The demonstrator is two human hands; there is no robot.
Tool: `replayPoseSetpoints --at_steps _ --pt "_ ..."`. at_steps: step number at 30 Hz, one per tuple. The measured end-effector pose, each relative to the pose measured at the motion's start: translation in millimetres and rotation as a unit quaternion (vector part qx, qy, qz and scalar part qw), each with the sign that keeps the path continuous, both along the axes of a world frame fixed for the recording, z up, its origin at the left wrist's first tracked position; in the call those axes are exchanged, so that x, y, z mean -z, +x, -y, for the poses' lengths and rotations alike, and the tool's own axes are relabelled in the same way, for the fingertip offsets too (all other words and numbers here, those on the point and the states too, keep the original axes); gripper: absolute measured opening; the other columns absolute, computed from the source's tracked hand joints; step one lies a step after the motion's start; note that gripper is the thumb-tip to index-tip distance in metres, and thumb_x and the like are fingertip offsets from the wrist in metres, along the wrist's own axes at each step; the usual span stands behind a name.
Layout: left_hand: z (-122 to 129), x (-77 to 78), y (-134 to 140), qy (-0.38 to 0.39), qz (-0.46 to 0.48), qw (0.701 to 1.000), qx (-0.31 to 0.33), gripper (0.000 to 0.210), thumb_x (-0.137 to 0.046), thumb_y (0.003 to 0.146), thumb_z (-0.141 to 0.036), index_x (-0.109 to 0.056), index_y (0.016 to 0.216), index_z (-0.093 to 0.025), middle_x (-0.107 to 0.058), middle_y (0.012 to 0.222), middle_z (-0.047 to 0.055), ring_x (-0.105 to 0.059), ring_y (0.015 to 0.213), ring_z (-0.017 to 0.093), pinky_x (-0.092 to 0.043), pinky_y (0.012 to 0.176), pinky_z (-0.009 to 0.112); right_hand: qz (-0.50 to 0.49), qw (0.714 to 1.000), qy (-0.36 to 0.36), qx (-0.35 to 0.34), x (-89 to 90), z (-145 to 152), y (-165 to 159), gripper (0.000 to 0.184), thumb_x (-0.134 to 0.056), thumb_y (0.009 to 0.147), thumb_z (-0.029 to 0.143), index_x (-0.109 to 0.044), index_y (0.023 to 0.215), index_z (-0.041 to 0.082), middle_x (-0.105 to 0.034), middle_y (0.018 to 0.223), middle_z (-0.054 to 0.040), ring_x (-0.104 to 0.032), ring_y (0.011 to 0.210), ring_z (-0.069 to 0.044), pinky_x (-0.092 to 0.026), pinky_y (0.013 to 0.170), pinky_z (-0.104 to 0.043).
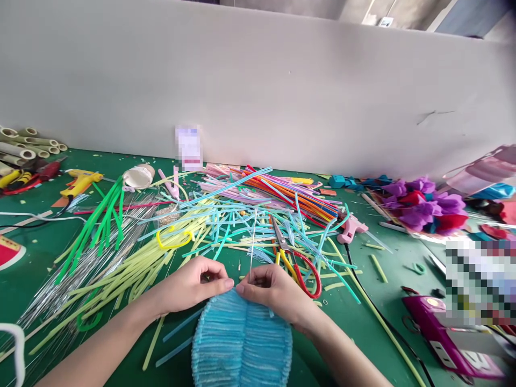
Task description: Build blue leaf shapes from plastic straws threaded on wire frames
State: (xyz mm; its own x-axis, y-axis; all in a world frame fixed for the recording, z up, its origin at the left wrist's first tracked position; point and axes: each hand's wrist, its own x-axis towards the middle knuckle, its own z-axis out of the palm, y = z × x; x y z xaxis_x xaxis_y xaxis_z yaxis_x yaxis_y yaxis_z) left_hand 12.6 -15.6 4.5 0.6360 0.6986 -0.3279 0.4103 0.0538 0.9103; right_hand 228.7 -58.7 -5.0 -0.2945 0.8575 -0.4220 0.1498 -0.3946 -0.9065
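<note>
A rounded blue pipe-cleaner panel (242, 341), leaf-like with a seam down its middle, is close to me at the bottom. My left hand (197, 287) pinches its top edge between thumb and curled fingers. On the other side of the tip, my right hand (268, 287) is also closed, thumb and forefinger together at the same edge. A thin metal wire (253, 236) rises from between the right fingers. The two thumbs nearly meet. Just beyond the right hand lie scissors (298, 263) with red and yellow handles.
Blue pipe cleaners (237, 215) and pale green ones (133, 269) spread over the green table, beside metal wires (80, 263). A pink glue gun (351, 228) is at right, a yellow one (80, 183) at left. Purple flowers (429, 207) stand near a magenta device (447, 336). A white partition (258, 80) closes the back.
</note>
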Motion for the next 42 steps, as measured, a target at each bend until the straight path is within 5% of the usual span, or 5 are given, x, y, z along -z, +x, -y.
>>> replayPoseSetpoints --at_steps 8,16,22,32,42 --pt "0.5 -5.4 1.2 0.042 -0.040 0.998 0.009 0.025 -0.066 0.085 -0.042 -0.068 0.077 -0.018 -0.060 0.073 -0.001 -0.048 0.064 0.014 -0.037 0.060 0.025 -0.014 1.000 -0.010 -0.025 0.6 0.4 -1.1 0.034 -0.085 0.066 0.046 -0.077 0.077 0.014 -0.059 0.063 0.0015 -0.043 0.058 -0.010 -0.029 0.054 -0.024" --pt "13.1 -13.2 3.8 0.271 -0.131 0.952 0.046 0.025 -0.053 0.092 -0.026 -0.068 0.073 -0.020 -0.061 0.080 0.002 -0.055 0.072 0.016 -0.038 0.067 0.028 0.005 1.000 -0.003 -0.019 10.6 1.3 -2.8 0.034 -0.086 0.066 0.044 -0.077 0.073 0.013 -0.061 0.063 0.0006 -0.046 0.058 -0.010 -0.030 0.054 -0.023" --pt "-0.7 -10.7 -2.7 0.007 -0.015 0.999 -0.046 0.043 -0.054 0.091 -0.056 -0.076 0.092 -0.019 -0.064 0.075 0.002 -0.054 0.067 0.016 -0.038 0.056 0.023 -0.051 0.998 -0.022 -0.013 3.0 -1.7 0.1 0.034 -0.088 0.065 0.044 -0.076 0.076 0.014 -0.061 0.064 0.0015 -0.047 0.061 -0.009 -0.032 0.057 -0.022" --pt "-8.4 8.5 -8.1 -0.273 0.092 0.956 -0.057 0.024 -0.073 0.080 -0.038 -0.075 0.088 -0.015 -0.054 0.056 -0.004 -0.038 0.047 0.007 -0.028 0.045 0.017 -0.066 0.998 -0.021 0.005 -0.4 -1.3 0.4 0.038 -0.088 0.063 0.047 -0.077 0.075 0.014 -0.064 0.068 0.0000 -0.048 0.063 -0.010 -0.034 0.060 -0.023" --pt "-8.9 14.1 -10.4 -0.353 0.156 0.921 -0.044 0.023 -0.086 0.070 -0.035 -0.077 0.081 -0.016 -0.055 0.057 -0.004 -0.039 0.043 0.004 -0.027 0.037 0.015 -0.057 0.998 -0.008 0.008 -2.9 0.8 0.3 0.039 -0.087 0.064 0.048 -0.073 0.073 0.012 -0.056 0.061 0.0021 -0.041 0.058 -0.009 -0.027 0.055 -0.023"
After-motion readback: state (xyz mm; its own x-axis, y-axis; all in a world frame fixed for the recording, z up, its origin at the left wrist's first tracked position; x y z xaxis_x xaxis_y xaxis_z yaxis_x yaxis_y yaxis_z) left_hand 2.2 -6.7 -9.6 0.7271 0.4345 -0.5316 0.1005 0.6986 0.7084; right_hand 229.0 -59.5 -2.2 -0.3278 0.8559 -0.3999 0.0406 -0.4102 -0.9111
